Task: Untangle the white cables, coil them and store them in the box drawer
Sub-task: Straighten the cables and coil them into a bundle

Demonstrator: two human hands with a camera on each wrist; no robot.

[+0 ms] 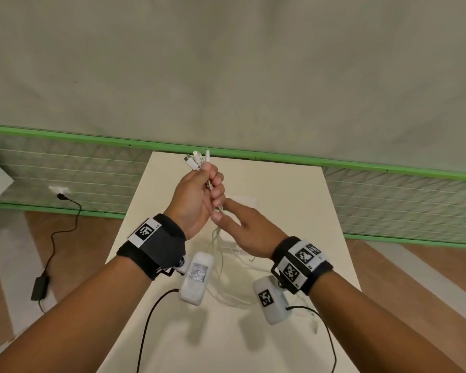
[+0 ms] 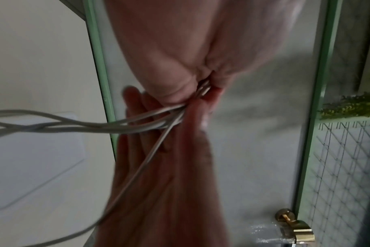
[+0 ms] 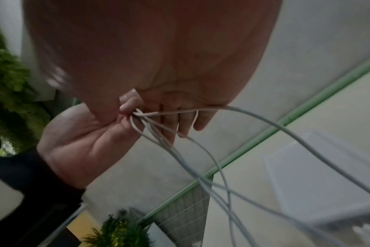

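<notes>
My left hand [image 1: 213, 184] is raised over the white table [image 1: 307, 211] and grips a bundle of white cables [image 1: 221, 251] in its fist. Several connector ends [image 1: 197, 160] stick out above it. Just below, my right hand [image 1: 222, 210] pinches the same bundle between thumb and straight fingers [image 3: 180, 123]. From there the cables [image 3: 201, 158] hang down in crossed strands to a loose heap [image 1: 234, 297] on the table. The strands [image 2: 95, 125] are still twisted together. A flat white box [image 1: 244, 201] lies on the table behind my hands, mostly hidden by them.
A green-framed mesh partition [image 1: 388, 189] runs behind the table. On the wooden floor at the left lies a black power adapter [image 1: 40, 286], its cord plugged into a wall socket [image 1: 58, 191]. Green plants [image 3: 11, 83] show in the right wrist view.
</notes>
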